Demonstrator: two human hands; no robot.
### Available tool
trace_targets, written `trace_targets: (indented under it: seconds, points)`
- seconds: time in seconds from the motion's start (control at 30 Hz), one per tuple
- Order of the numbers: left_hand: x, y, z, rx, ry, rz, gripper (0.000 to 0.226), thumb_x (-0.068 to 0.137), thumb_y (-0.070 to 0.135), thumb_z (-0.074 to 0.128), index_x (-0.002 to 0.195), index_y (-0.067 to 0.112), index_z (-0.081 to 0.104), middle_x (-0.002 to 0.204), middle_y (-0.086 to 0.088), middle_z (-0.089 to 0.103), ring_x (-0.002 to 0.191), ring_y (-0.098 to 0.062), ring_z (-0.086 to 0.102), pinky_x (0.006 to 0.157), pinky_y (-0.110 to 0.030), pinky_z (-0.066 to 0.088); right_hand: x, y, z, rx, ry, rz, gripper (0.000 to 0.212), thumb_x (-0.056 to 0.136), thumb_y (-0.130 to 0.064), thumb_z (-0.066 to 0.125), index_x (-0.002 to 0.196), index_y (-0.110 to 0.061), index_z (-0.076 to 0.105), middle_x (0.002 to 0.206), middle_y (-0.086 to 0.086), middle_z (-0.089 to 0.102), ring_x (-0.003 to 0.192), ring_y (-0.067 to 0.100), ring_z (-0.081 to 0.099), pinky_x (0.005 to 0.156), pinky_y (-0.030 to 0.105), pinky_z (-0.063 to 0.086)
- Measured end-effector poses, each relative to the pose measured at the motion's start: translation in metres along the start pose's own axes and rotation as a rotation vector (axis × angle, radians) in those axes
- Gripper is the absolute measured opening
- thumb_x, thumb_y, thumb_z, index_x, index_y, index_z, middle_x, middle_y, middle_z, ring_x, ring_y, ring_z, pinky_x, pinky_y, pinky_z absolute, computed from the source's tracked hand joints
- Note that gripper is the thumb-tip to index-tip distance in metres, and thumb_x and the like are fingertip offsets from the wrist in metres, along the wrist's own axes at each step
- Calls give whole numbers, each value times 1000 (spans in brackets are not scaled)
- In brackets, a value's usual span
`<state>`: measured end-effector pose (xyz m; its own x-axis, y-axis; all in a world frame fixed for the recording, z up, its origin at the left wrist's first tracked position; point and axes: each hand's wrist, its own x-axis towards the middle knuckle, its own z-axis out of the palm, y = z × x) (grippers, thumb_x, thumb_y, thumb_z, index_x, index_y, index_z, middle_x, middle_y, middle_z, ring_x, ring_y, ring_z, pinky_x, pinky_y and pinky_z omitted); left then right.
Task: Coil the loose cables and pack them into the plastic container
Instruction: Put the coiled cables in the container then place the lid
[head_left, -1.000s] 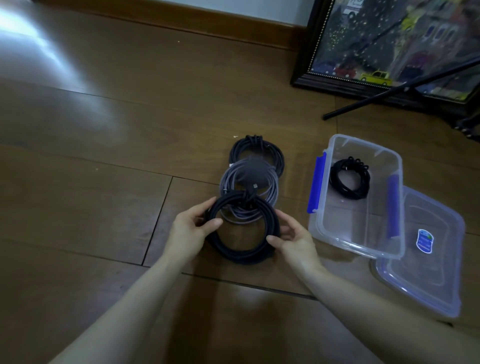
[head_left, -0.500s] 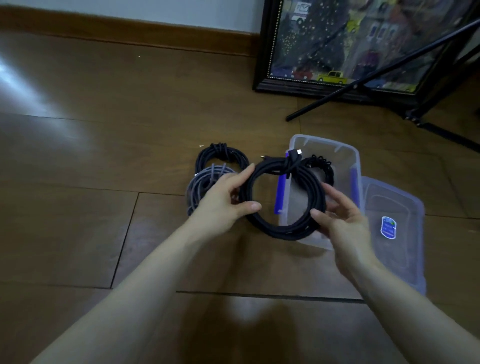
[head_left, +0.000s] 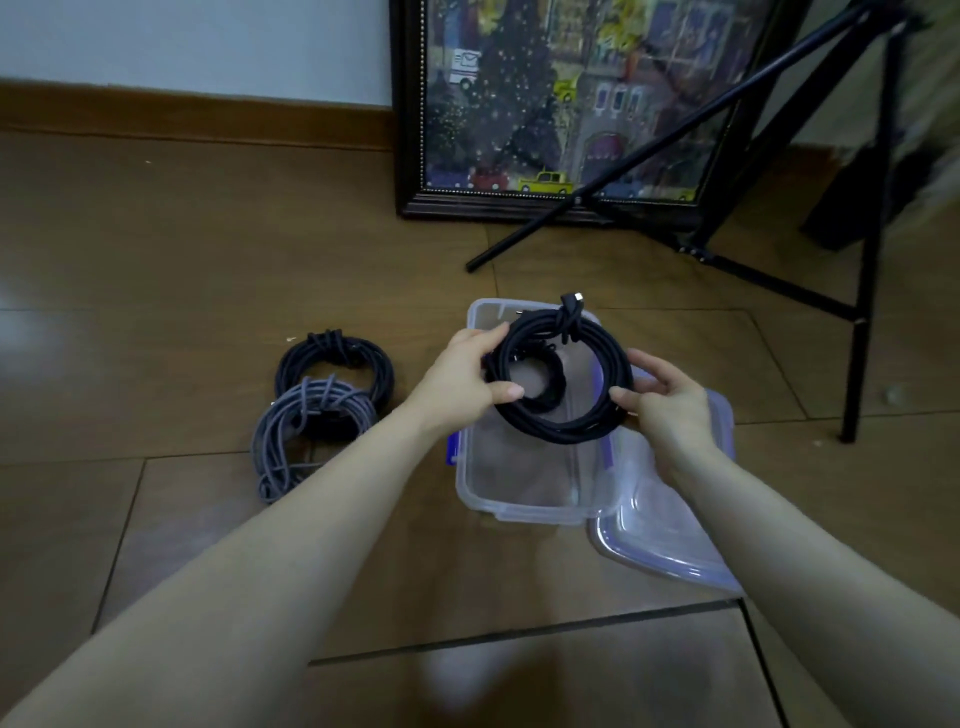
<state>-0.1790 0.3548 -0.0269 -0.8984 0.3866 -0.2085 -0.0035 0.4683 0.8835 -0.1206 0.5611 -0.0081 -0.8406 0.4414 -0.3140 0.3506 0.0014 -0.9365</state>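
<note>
The left hand (head_left: 462, 382) pinches the left rim of a black cable coil (head_left: 563, 382), thumb curled across the front of the loops, while the right hand (head_left: 662, 397) grips the coil's right rim with thumb and fingers. The coil hangs above the open plastic container (head_left: 524, 499), a bound plug end sticking up at its far side. A smaller dark coil (head_left: 545, 387) lies inside the container, seen through the held loop. The clear lid (head_left: 660, 540) lies on the floor just right of the container. To the left, on the wooden floor (head_left: 156, 270), a grey coil (head_left: 306, 436) overlaps a black coil on the floor (head_left: 335, 364) beyond it. Farther off, a framed picture (head_left: 561, 104) leans on the wall behind black tripod legs (head_left: 613, 182).
</note>
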Motion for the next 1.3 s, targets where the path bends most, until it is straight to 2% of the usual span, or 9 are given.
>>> trace_targets:
  seconds: [0.17,0.23,0.47,0.63,0.8,0.9,1.07,1.2,1.3]
  points:
    - [10,-9,2,75,8,-31,81,90,16,72,156,17,26,150,-1,34,138,-17,35,102,-19,25,12,0,10,-96,6,-9,48,87,19,54,131,-2,55,116,31,64,103,41,65,90,46,55]
    - [14,-11,3,86,14,-38,81,90,15,72,156,18,26,150,0,34,137,-17,35,102,-20,25,16,1,11,-139,2,-17,48,87,19,54,130,-1,55,115,31,64,104,40,65,95,51,52]
    - [21,-17,2,111,35,-44,80,89,14,72,156,19,27,151,2,33,139,-18,34,105,-23,25,30,9,15,-208,9,-42,47,85,14,59,128,-6,59,109,15,69,98,26,66,92,35,52]
    - [22,-18,1,221,12,-34,80,92,21,69,157,25,23,155,4,30,140,-30,28,117,-43,23,33,15,15,-249,2,-85,46,86,11,60,128,-8,59,111,15,70,101,27,67,96,41,52]
    - [19,-24,0,319,52,35,79,93,26,68,157,26,23,154,5,31,136,-23,24,110,-33,14,33,28,17,-349,12,-176,43,89,2,62,129,-14,59,118,4,64,97,16,61,95,33,50]
    - [19,-31,2,432,77,94,77,90,30,71,155,23,30,154,7,33,146,-18,18,112,-32,6,39,36,15,-480,31,-260,42,89,-3,66,129,-12,59,124,1,46,85,10,52,90,21,43]
    - [30,-37,11,665,50,76,86,90,35,70,157,19,20,163,5,17,152,-16,-1,120,-40,1,54,43,15,-897,-42,-350,51,91,-24,67,139,-19,53,146,3,41,134,23,29,110,35,21]
    - [32,-37,21,859,56,213,82,91,40,67,157,22,22,164,3,19,152,-16,2,120,-45,-5,53,50,12,-1138,-53,-678,58,87,-27,71,141,-20,51,156,6,33,147,24,20,114,36,6]
    - [34,-39,27,1035,-17,212,74,95,45,58,156,21,24,164,0,21,153,-17,5,120,-50,-7,55,51,19,-1337,-233,-721,62,91,-36,65,146,-19,44,155,5,36,147,19,24,118,37,-8]
